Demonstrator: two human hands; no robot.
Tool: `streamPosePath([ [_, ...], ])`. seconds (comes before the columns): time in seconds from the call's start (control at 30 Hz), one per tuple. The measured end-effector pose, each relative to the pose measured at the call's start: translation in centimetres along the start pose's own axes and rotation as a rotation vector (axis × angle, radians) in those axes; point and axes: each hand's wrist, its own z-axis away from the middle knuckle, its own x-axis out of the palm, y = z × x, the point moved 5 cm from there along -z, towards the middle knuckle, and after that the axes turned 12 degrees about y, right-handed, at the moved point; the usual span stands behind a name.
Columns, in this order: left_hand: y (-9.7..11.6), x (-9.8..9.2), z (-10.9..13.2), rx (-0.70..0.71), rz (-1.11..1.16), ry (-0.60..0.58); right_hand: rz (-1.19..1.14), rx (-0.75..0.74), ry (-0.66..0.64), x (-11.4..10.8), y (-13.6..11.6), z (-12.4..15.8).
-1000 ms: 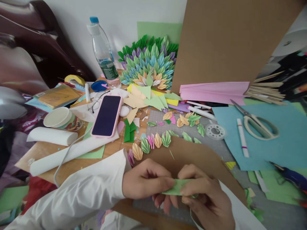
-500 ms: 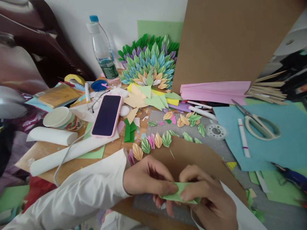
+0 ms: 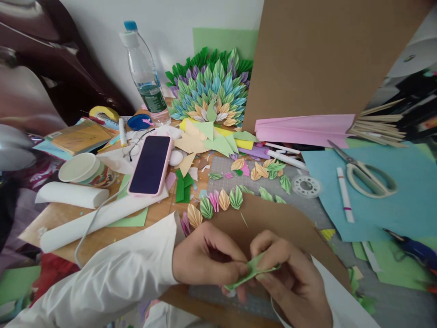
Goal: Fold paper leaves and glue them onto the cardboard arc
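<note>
Your L hand (image 3: 211, 255) & R hand (image 3: 290, 273) are both pinched on the green strip (image 3: 256, 264), thumb vs. index each side; neither's free. Strip lies right betw. them, so no hand is nearer. Long axis runs side to side on a slant: L end lower & closer to you, R end higher & farther off. Looks folded, tho fingers hide part of it.

Pose: L wrist comes in from the L, thumb along the near side, index curled behind. R wrist comes up from lower R, index bent over the top, thumb beneath. Both are above the brown board (image 3: 283, 218); can't tell if any fingertip touches it.

Farther out: paper leaves (image 3: 224, 200) in a row at the board's far L edge, just past your L hand; tape reel (image 3: 306, 186) beyond the board; scissors (image 3: 372, 180) R, on the blue sheet (image 3: 416, 173); phone (image 3: 150, 165) L; peacock (image 3: 211, 111) at back.
</note>
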Motion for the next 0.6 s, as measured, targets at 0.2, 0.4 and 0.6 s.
streamPosePath([
  [0.2,0.92,0.24,-0.15,0.172,-0.197,0.003,-0.184,0.202,-0.034,0.32,1.11,0.46],
  [0.4,1.02,0.29,-0.09,0.253,-0.296,-0.018,-0.192,0.213,-0.045,0.26,1.1,0.3],
  [0.6,1.07,0.24,-0.03,0.325,-0.376,0.003,-0.128,0.17,-0.038,0.33,0.91,0.31],
])
